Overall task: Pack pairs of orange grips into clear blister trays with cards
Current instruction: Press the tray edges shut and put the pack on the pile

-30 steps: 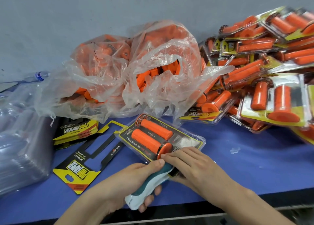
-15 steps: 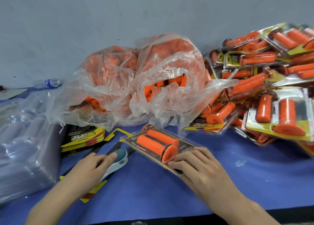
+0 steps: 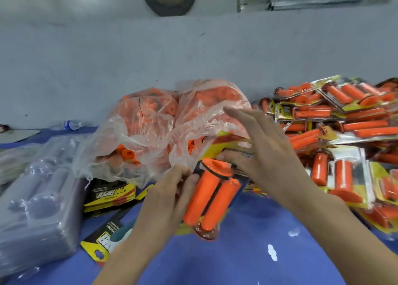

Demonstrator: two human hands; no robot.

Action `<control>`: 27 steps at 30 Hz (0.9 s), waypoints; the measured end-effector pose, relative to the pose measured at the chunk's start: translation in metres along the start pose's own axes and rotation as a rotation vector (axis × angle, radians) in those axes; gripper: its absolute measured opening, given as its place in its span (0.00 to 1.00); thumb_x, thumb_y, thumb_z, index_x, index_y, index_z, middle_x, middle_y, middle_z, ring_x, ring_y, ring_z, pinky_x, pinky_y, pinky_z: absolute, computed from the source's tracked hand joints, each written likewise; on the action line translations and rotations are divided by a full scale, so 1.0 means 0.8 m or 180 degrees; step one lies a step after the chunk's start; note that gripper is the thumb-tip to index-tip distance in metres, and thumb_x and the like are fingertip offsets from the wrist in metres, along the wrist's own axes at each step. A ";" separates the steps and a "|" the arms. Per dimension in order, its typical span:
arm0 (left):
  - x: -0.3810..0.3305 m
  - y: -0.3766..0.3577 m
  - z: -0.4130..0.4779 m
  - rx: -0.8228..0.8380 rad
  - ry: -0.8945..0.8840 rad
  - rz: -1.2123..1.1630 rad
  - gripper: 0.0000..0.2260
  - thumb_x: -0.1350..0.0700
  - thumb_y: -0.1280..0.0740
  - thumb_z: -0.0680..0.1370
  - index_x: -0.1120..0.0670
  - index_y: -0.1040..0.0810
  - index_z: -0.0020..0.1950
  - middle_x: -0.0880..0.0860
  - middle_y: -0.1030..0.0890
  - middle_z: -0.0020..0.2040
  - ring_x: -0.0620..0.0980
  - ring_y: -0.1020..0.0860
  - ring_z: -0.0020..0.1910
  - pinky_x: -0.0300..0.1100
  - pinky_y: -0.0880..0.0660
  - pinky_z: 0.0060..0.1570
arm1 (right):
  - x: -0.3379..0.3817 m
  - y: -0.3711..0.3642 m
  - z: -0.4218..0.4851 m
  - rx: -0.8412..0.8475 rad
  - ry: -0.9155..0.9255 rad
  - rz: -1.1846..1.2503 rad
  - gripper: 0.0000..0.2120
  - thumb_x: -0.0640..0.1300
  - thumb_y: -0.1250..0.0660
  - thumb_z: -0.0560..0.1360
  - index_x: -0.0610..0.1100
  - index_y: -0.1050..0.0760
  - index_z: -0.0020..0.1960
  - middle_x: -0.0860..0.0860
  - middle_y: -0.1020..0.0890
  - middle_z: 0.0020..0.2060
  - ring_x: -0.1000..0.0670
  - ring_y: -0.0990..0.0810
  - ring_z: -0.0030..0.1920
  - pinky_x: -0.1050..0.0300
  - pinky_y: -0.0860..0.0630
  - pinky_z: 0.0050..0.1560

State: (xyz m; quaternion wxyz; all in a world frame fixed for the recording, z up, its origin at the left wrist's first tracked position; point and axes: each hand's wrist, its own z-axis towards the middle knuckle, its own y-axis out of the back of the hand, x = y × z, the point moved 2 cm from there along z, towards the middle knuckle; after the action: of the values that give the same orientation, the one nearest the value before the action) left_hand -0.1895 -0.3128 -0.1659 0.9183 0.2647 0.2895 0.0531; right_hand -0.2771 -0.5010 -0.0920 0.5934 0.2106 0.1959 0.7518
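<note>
**Head view: filled blister pack being held over the table between two hands**

Both hands are meeting at the centre of the scene, above the blue table (image 3: 237, 259). The blister pack (image 3: 215, 198) is tilting with its yellow card (image 3: 217, 142) pointing to twelve o'clock and its clear lower end to six. Two orange grips (image 3: 200, 196) are lying side by side inside it. The left hand (image 3: 165, 196) is sitting at nine o'clock of the pack, its curled fingers gripping the pack's left edge. The right hand (image 3: 265, 155) is lying at two o'clock of the pack, fingers straight and spread wide. Its thumb is touching the card just above the grips' flanged ends.

Around the pack:
- At eleven o'clock, clear bags of loose grips (image 3: 150, 123) are slumping against the wall.
- At three o'clock, a pile of finished packs (image 3: 344, 134) is spreading to the frame edge.
- At nine o'clock, a stack of empty trays (image 3: 38, 198) is standing well apart, with a stack of cards (image 3: 109, 195) between it and the left hand.
- At seven o'clock, a loose card (image 3: 103, 239) is lying flat, with a teal-handled tool (image 3: 122, 233) resting on it.
</note>
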 end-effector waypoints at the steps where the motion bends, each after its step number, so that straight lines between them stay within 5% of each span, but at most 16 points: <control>1: -0.003 -0.001 0.001 -0.0145 0.0215 -0.0334 0.12 0.40 0.43 0.81 0.46 0.30 0.47 0.44 0.25 0.35 0.43 0.27 0.32 0.32 0.34 0.30 | -0.007 0.004 -0.001 -0.0036 -0.0464 0.0292 0.35 0.59 0.31 0.75 0.51 0.40 0.76 0.52 0.33 0.69 0.49 0.31 0.69 0.56 0.37 0.69; 3: -0.007 -0.004 0.001 -0.0441 0.0654 -0.0970 0.14 0.41 0.44 0.82 0.49 0.28 0.47 0.49 0.25 0.35 0.40 0.28 0.31 0.32 0.32 0.31 | -0.008 0.002 -0.020 -0.0051 -0.1516 0.1178 0.35 0.64 0.34 0.73 0.60 0.43 0.76 0.59 0.34 0.70 0.56 0.33 0.70 0.62 0.36 0.68; 5: -0.010 -0.010 -0.008 -0.0669 0.1093 -0.1436 0.14 0.40 0.44 0.81 0.47 0.26 0.45 0.53 0.24 0.37 0.42 0.27 0.34 0.33 0.30 0.34 | 0.006 -0.023 -0.060 0.0228 -0.2220 0.2174 0.17 0.68 0.40 0.73 0.74 0.31 0.62 0.69 0.23 0.57 0.68 0.26 0.60 0.77 0.33 0.54; 6: -0.009 -0.014 -0.013 -0.0717 0.1306 -0.1558 0.14 0.39 0.44 0.80 0.46 0.26 0.44 0.53 0.24 0.38 0.43 0.27 0.34 0.34 0.29 0.36 | 0.017 -0.038 -0.082 0.0400 -0.2496 0.2550 0.12 0.68 0.42 0.72 0.75 0.26 0.53 0.71 0.20 0.49 0.73 0.25 0.52 0.80 0.32 0.46; 8: -0.006 -0.022 -0.025 -0.0668 0.1568 -0.1612 0.15 0.38 0.45 0.77 0.45 0.25 0.42 0.51 0.23 0.37 0.41 0.26 0.34 0.30 0.29 0.36 | 0.030 -0.058 -0.127 0.0590 -0.2890 0.2942 0.18 0.68 0.43 0.71 0.64 0.18 0.47 0.62 0.16 0.43 0.69 0.21 0.43 0.76 0.28 0.38; 11: 0.010 -0.033 -0.037 -0.0388 0.2059 -0.1817 0.19 0.34 0.42 0.74 0.44 0.20 0.50 0.39 0.17 0.45 0.34 0.21 0.46 0.26 0.29 0.45 | 0.026 -0.073 -0.161 0.0384 -0.3081 0.2738 0.24 0.67 0.44 0.72 0.53 0.18 0.48 0.51 0.15 0.43 0.57 0.18 0.44 0.66 0.23 0.46; 14: 0.021 -0.034 -0.029 -0.0165 0.2332 -0.2024 0.31 0.28 0.39 0.69 0.47 0.20 0.62 0.43 0.17 0.58 0.41 0.22 0.60 0.44 0.28 0.65 | 0.023 -0.061 -0.156 0.0325 -0.3059 0.2750 0.14 0.65 0.43 0.72 0.67 0.19 0.45 0.65 0.16 0.41 0.69 0.21 0.42 0.77 0.30 0.41; 16: 0.021 -0.032 -0.015 -0.0211 0.2318 -0.2132 0.28 0.29 0.37 0.67 0.47 0.18 0.57 0.45 0.15 0.52 0.43 0.18 0.54 0.49 0.24 0.59 | 0.020 -0.049 -0.148 0.0478 -0.2940 0.2779 0.12 0.62 0.43 0.74 0.74 0.22 0.45 0.71 0.18 0.44 0.73 0.22 0.46 0.80 0.32 0.41; 19: 0.020 -0.037 0.006 -0.0090 0.2421 -0.2504 0.23 0.35 0.33 0.70 0.51 0.18 0.55 0.52 0.14 0.50 0.51 0.15 0.50 0.50 0.21 0.51 | 0.009 -0.038 -0.144 0.0665 -0.2808 0.2814 0.12 0.63 0.42 0.75 0.69 0.20 0.50 0.64 0.16 0.47 0.69 0.21 0.49 0.78 0.31 0.44; 23: 0.015 -0.053 0.022 -0.0146 0.2606 -0.2948 0.18 0.44 0.31 0.74 0.55 0.18 0.57 0.59 0.15 0.51 0.57 0.15 0.48 0.48 0.18 0.42 | -0.009 -0.030 -0.155 0.0636 -0.2977 0.2780 0.21 0.66 0.38 0.72 0.48 0.22 0.42 0.52 0.21 0.34 0.58 0.25 0.36 0.68 0.30 0.37; 25: 0.012 -0.059 0.031 -0.0341 0.2613 -0.3004 0.14 0.46 0.32 0.78 0.54 0.17 0.55 0.61 0.15 0.50 0.61 0.16 0.47 0.55 0.18 0.46 | -0.009 -0.024 -0.160 0.0852 -0.2958 0.2928 0.18 0.65 0.33 0.73 0.51 0.26 0.36 0.56 0.29 0.29 0.56 0.31 0.31 0.68 0.33 0.33; 27: 0.004 -0.060 0.043 -0.0504 0.2532 -0.2995 0.12 0.47 0.33 0.79 0.53 0.17 0.53 0.61 0.15 0.50 0.61 0.16 0.45 0.58 0.19 0.48 | -0.012 -0.019 -0.166 0.1033 -0.3103 0.3324 0.13 0.60 0.32 0.73 0.53 0.24 0.34 0.56 0.26 0.27 0.56 0.29 0.28 0.65 0.31 0.30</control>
State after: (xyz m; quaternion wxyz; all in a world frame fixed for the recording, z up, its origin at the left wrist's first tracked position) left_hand -0.1703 -0.3686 -0.1683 0.6820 -0.0001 0.6903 -0.2415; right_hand -0.3360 -0.5127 -0.2117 0.1387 0.6724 -0.1074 0.7190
